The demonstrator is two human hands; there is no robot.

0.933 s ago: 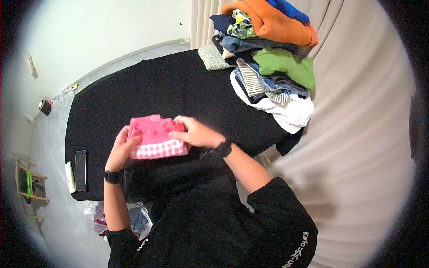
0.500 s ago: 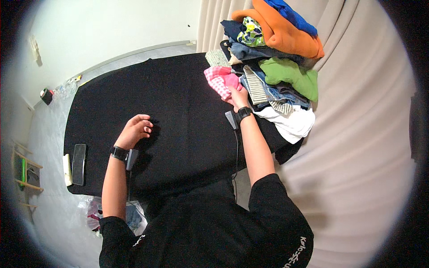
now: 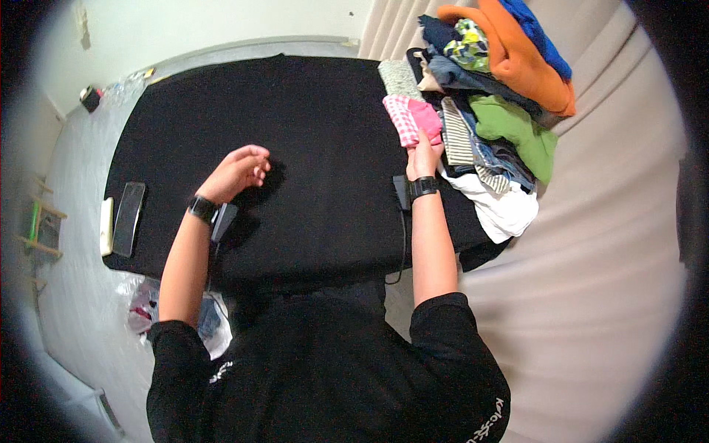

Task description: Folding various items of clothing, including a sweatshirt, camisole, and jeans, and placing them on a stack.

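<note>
My right hand (image 3: 423, 156) grips the near edge of a pink garment (image 3: 422, 118), part plain pink and part pink-and-white check, at the left side of a clothes pile. The thumb lies on top of it, while the fingers beneath are partly hidden. Over the black-covered table (image 3: 317, 177), my left hand (image 3: 240, 173) is held with loosely bent fingers and nothing in it. A pale grey-green knitted piece (image 3: 401, 79) lies just beyond the pink garment. Right of it are a striped cloth (image 3: 458, 136) and a white garment (image 3: 498, 210).
Higher in the pile are a green garment (image 3: 513, 129), an orange one (image 3: 528, 63) and a blue one (image 3: 538, 29). A dark phone (image 3: 129, 219) and a cream-coloured bar (image 3: 107, 225) lie at the left table edge. Below stands a clear plastic bag (image 3: 214, 332) with fabric. A beige curtain (image 3: 591, 244) hangs at right.
My view has shifted, so the table and pile sit farther right and higher. My right hand still holds the pink garment; my left hand stays over the cloth.
</note>
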